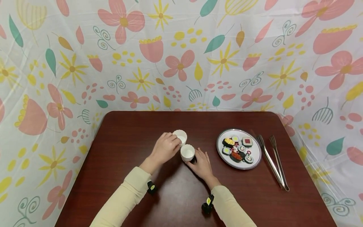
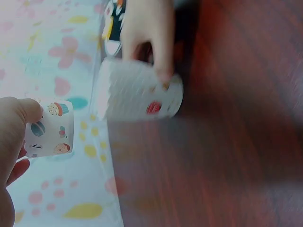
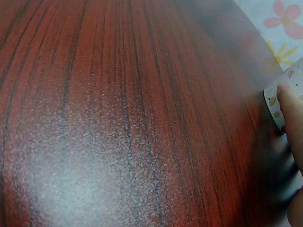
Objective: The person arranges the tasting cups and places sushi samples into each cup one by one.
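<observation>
Between its thumb and fingers my left hand (image 1: 167, 145) pinches a small white paper baking cup (image 1: 181, 139). That baking cup shows a cupcake and a doughnut printed on its side in the left wrist view. Just right of it and nearer to me, my right hand (image 1: 202, 164) holds a stack of similar paper baking cups (image 1: 187, 153), thumb and fingers low on its side. Scalloped rims lie nested one over another along the stack (image 2: 128, 92) in the left wrist view. The right wrist view catches only part of the stack (image 3: 273, 100) beside my right fingers.
To the right on the dark wooden table (image 1: 127, 126) sits a round white plate (image 1: 255, 159) with several sushi pieces. Metal tongs (image 1: 273, 164) lie spread beside the plate. A flower-patterned cloth (image 1: 181, 85) hangs behind the table and at both sides.
</observation>
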A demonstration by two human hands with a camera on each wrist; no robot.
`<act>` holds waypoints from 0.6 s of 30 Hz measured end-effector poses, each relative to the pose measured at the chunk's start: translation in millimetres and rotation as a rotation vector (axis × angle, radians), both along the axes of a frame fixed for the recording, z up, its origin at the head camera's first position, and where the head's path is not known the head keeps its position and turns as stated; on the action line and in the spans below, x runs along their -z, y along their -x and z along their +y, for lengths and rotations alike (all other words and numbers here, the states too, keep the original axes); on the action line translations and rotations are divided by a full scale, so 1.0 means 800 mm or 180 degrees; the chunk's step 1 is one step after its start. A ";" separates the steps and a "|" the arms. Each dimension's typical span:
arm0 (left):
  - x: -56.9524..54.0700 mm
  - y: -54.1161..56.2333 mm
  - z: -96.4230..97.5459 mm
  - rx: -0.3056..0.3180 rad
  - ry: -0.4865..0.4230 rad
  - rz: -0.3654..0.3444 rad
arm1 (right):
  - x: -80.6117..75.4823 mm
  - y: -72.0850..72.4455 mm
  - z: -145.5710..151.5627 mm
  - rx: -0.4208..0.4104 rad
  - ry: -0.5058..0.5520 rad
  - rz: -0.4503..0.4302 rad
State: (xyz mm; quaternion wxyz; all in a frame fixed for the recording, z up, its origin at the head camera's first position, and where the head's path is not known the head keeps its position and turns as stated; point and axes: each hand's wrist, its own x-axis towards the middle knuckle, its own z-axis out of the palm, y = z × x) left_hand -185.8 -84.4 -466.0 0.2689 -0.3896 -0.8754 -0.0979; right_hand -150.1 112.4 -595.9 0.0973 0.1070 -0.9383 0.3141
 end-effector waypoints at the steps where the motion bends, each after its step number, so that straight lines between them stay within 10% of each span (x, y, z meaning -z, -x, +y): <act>1: -0.001 0.004 -0.006 -0.0045 -0.0009 0.0001 | 0.001 0.000 0.000 -0.0003 0.0006 0.0019; 18: 0.018 0.047 -0.095 -0.0719 -0.0033 -0.0131 | 0.000 -0.002 0.000 0.0008 -0.0021 -0.0011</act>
